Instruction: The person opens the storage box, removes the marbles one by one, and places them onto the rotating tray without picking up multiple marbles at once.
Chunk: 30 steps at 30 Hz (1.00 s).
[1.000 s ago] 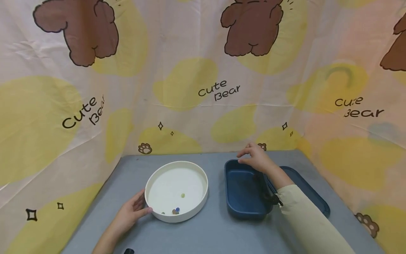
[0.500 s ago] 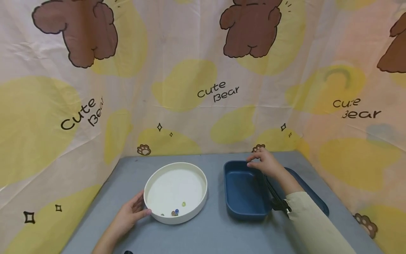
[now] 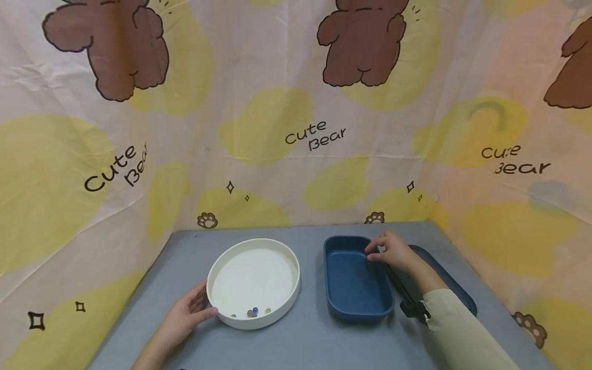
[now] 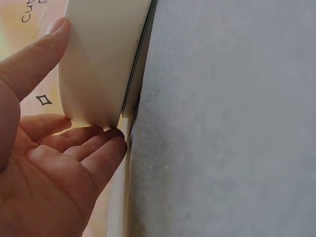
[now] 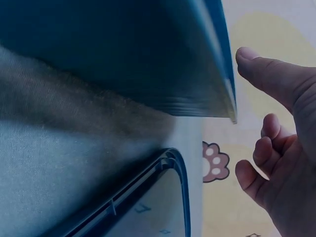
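A round white dish (image 3: 252, 275) sits on the left of the table. Along its near inner edge lie several small marbles (image 3: 252, 312), blue, brownish and yellow-green. My left hand (image 3: 185, 314) rests against the dish's left side. In the left wrist view, its fingertips (image 4: 114, 132) touch the outer wall and the thumb (image 4: 47, 54) lies near the rim. To the right stands a deep blue rectangular box (image 3: 356, 288). My right hand (image 3: 393, 252) is over the box's far right rim with nothing held. In the right wrist view its thumb (image 5: 266, 74) and fingers are apart.
A flat blue lid (image 3: 455, 282) lies right of the box, partly hidden by the right arm. A black strap device (image 3: 413, 310) is on the right wrist. Printed bear cloth (image 3: 259, 128) walls in the grey-blue table (image 3: 305, 344) at the back and sides.
My right hand has moved right and toward me, from the box's far edge to its right rim. The yellow-green marble has rolled to the dish's near edge. The left hand stays at the dish.
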Available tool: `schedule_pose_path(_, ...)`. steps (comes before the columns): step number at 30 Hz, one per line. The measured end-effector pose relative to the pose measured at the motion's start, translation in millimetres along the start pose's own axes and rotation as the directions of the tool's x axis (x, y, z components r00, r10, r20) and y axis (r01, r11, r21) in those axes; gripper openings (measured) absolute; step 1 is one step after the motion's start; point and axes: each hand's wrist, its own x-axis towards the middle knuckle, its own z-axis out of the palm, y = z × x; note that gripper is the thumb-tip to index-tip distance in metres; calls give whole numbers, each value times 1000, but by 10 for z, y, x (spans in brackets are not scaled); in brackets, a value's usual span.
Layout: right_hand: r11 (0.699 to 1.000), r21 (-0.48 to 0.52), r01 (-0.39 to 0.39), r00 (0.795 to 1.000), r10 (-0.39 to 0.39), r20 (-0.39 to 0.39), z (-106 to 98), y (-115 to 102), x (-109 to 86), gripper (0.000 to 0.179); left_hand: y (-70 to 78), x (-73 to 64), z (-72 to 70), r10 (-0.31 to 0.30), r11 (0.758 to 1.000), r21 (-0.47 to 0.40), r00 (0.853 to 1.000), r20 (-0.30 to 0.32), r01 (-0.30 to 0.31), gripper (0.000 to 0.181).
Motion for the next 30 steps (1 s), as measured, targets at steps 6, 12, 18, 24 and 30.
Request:
schedule_pose_path(6,998,-45,-38,999,39,24,86,33,-19,16,-10,2,-7,-4,1000,-6,1000,8,4,102)
schedule_pose_path(12,991,-103,-81,996,85,40,145,32,-6,16,9,0,-15,-19,1000,-9,1000,19,19,103)
schedule_pose_path(18,984,-161,-77,996,83,33,183,39,41,16,13,-2,-17,-27,999,-23,999,21,27,104)
schedule_pose_path(24,970,-231,-73,996,84,38,235,32,87,15,11,-7,-19,-34,999,-24,999,16,35,104)
schedule_pose_path(30,959,-239,-150,986,162,31,283,-37,80,13,16,-11,-13,-23,999,-33,1000,13,23,103)
